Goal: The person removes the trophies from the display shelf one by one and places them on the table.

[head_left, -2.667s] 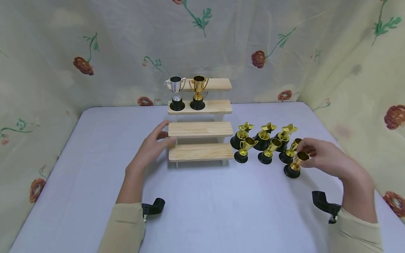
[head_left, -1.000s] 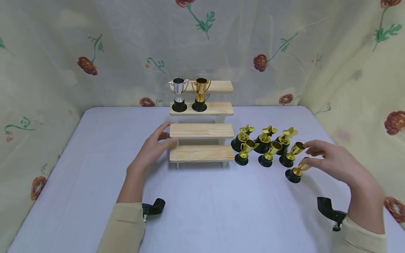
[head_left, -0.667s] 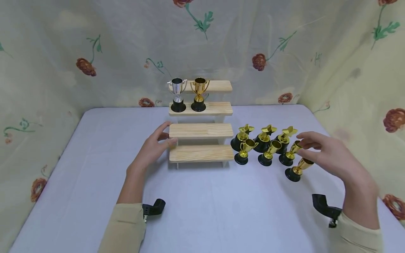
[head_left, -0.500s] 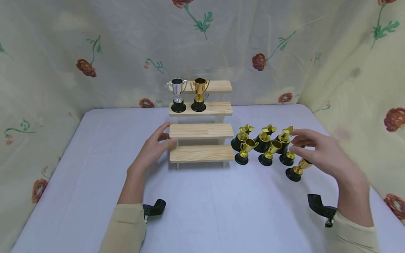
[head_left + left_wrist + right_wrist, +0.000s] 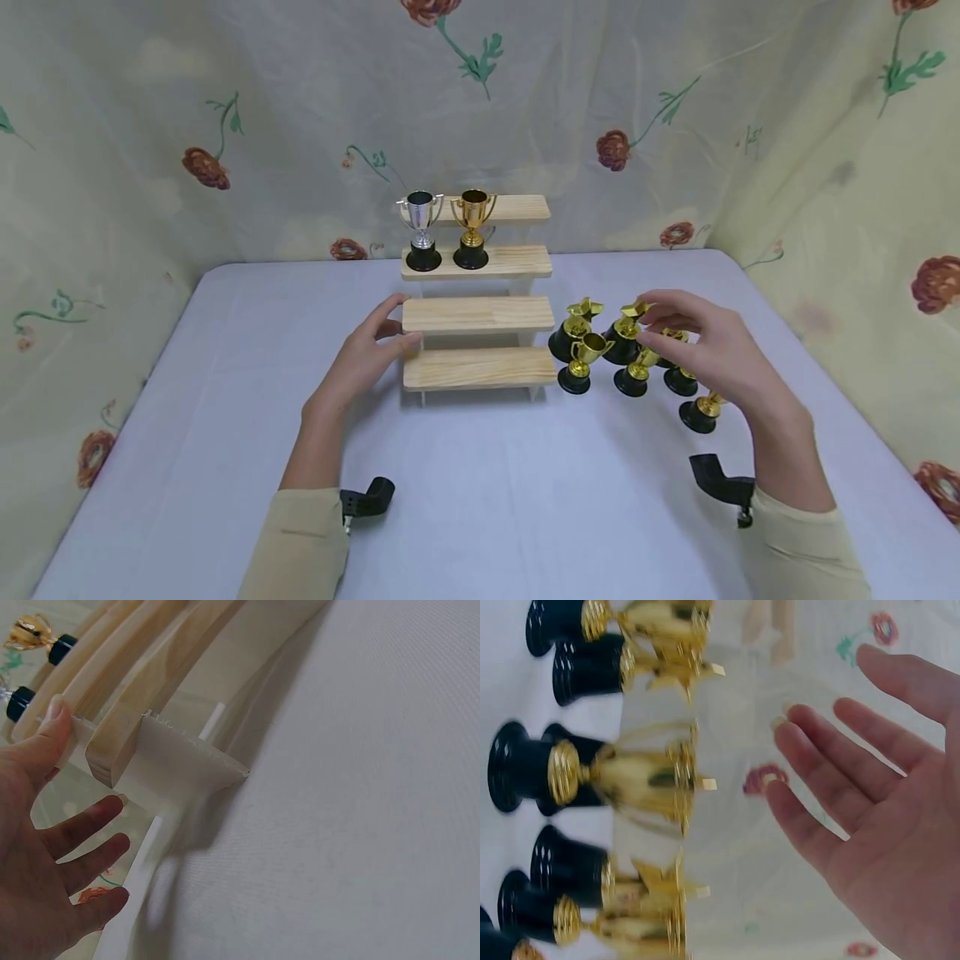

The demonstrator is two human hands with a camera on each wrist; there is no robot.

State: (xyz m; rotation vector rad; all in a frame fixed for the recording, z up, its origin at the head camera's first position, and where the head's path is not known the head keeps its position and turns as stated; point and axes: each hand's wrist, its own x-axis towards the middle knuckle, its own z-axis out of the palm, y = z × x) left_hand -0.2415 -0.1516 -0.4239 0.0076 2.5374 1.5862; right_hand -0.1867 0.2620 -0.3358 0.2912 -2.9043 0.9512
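A stepped display stand (image 5: 477,315) with wooden boards stands mid-table. My left hand (image 5: 363,358) holds its left end, thumb and index finger at the end of a lower board; its other fingers are spread loose in the left wrist view. A silver trophy cup (image 5: 423,256) and a gold trophy cup (image 5: 471,255) stand upright on one of the upper boards. My right hand (image 5: 697,333), holding nothing, hovers over the small gold trophies right of the stand, fingers apart from them in the right wrist view. It partly hides a star trophy (image 5: 622,346) and several trophy cups (image 5: 576,381).
Another star trophy (image 5: 572,337) stands near the stand's right end. One trophy cup (image 5: 697,418) stands nearest the front of that group. A white cloth covers the table (image 5: 480,500). Flowered curtains (image 5: 300,117) hang behind and at the sides.
My right hand has let go of the front trophy cup and moved left and back across the trophies, passing the others. My left hand stays at the stand.
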